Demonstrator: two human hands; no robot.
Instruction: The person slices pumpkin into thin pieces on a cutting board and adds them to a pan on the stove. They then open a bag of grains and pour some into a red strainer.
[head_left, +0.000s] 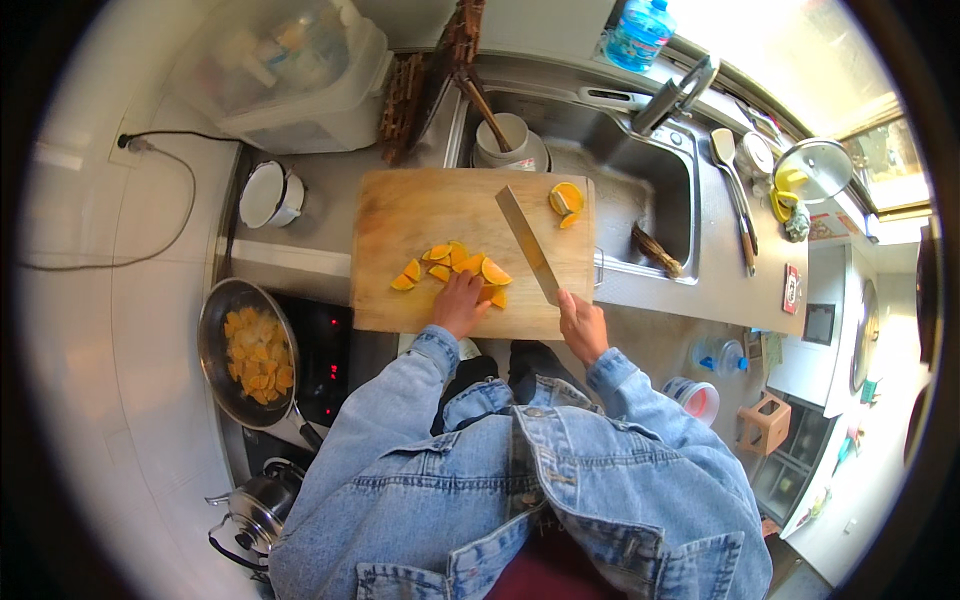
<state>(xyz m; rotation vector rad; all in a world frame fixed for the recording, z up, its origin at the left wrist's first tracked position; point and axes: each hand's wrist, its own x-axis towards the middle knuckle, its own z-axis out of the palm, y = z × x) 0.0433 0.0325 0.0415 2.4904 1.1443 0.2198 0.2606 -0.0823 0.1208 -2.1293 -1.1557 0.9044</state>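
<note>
On the wooden cutting board (420, 202) lie several orange-fleshed pieces with a yellow-green rind, perhaps pumpkin (470, 262). My left hand (459, 304) rests on the near pieces, fingers bent over them; whether it grips one is hidden. In my right hand (583, 326) is the handle of a kitchen knife (529, 244), its broad blade pointing away over the board, apart from the pieces. A larger cut chunk (566, 198) with a small wedge beside it sits at the board's far right corner. Similar chunks (259, 356) fill part of a frying pan (204, 352) at left.
The board's far right part overlaps a steel sink (694, 225) holding bowls (501, 139) and a scrub brush (656, 251). The pan stands by a cooktop (319, 352) with lit red marks, near a metal kettle (259, 510). White enamel mug (266, 195) at left; spatulas (731, 172) at right.
</note>
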